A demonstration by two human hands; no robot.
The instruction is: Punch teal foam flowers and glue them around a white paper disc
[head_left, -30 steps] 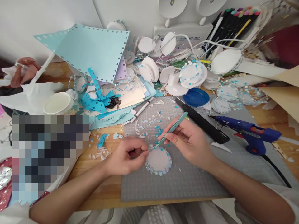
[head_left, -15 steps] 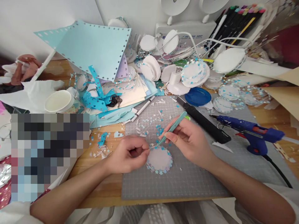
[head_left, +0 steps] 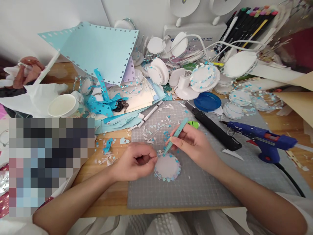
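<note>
A small white paper disc [head_left: 167, 167], edged with tiny blue and white star cut-outs, lies on the grey cutting mat [head_left: 186, 186]. My left hand [head_left: 133, 162] is curled in a loose fist at the disc's left rim, fingertips pinched against the edge. My right hand [head_left: 195, 147] pinches mint-green tweezers [head_left: 175, 135]; their tip touches the disc's upper rim. Loose star confetti [head_left: 166, 133] is scattered on the mat just behind the disc.
A blue glue gun [head_left: 261, 139] and a black utility knife [head_left: 211, 128] lie right of my hands. A blue lid [head_left: 206, 101], piles of white discs [head_left: 204, 77], a punched blue sheet [head_left: 97, 49], a paper cup [head_left: 62, 105] and a white pen [head_left: 149, 114] crowd the back.
The tweezers have tilted more upright and my right hand has shifted slightly left, tip still at the disc's upper rim. My left hand has barely moved.
</note>
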